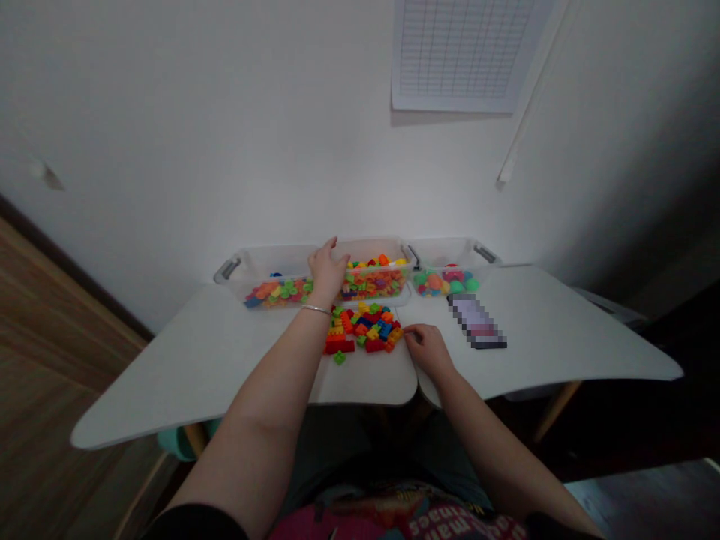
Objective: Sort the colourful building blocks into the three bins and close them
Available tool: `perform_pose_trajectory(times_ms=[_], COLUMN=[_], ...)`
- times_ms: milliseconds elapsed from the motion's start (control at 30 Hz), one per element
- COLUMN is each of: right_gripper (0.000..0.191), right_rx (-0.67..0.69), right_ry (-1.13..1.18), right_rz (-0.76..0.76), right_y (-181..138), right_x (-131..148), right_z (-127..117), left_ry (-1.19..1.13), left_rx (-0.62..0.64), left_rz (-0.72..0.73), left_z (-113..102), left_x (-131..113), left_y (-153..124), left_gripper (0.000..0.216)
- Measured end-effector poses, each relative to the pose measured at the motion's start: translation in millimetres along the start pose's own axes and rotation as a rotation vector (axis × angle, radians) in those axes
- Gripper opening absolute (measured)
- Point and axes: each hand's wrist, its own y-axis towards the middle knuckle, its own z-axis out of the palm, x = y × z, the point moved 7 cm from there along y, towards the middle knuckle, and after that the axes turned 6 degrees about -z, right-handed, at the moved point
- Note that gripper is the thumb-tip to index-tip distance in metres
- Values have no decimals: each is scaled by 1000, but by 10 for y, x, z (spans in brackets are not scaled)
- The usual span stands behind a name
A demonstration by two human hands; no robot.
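A pile of small coloured building bricks (365, 326) lies on the white table (225, 360) in front of me. My left hand (327, 271) reaches over the pile and rests on the rim between the left clear bin (264, 270) and the middle clear bin (374, 259), fingers curled over the edge. My right hand (427, 346) sits on the table at the right edge of the pile, fingers curled inward next to an orange brick. Whether it holds anything is hidden.
A third clear bin (450, 259) of round coloured pieces stands at the back right. A phone (477, 321) lies on the right table. A single green brick (339, 358) sits apart at the front. The wall is close behind the bins.
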Motion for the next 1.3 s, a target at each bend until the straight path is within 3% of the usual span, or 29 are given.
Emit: perform_pose_trajectory(times_ms=[133, 233, 367, 567, 700, 867, 1300], right_gripper=[25, 25, 26, 26, 26, 25, 26], right_rx=[-18, -22, -15, -18, -7, 5, -11], right_ry=[-19, -15, -5, -7, -4, -6, -26], right_rz=[5, 11, 2, 9, 18, 10, 11], right_y=[-8, -13, -15, -29, -28, -16, -25], right_x=[27, 18, 18, 72, 70, 39, 73], right_z=[-13, -8, 3, -19, -16, 12, -11], left_ry=[10, 59, 151, 449, 452, 454, 672], left_rx=[-65, -20, 201, 476, 510, 558, 534], left_rz=[109, 128, 135, 90, 98, 172, 240], left_z=[-261, -389, -376, -208, -88, 41, -75], left_x=[-16, 39, 187, 610, 812, 874, 752], left_y=[-123, -280, -521, -772, -809, -819, -839], left_gripper=[37, 31, 27, 27, 46, 59, 40])
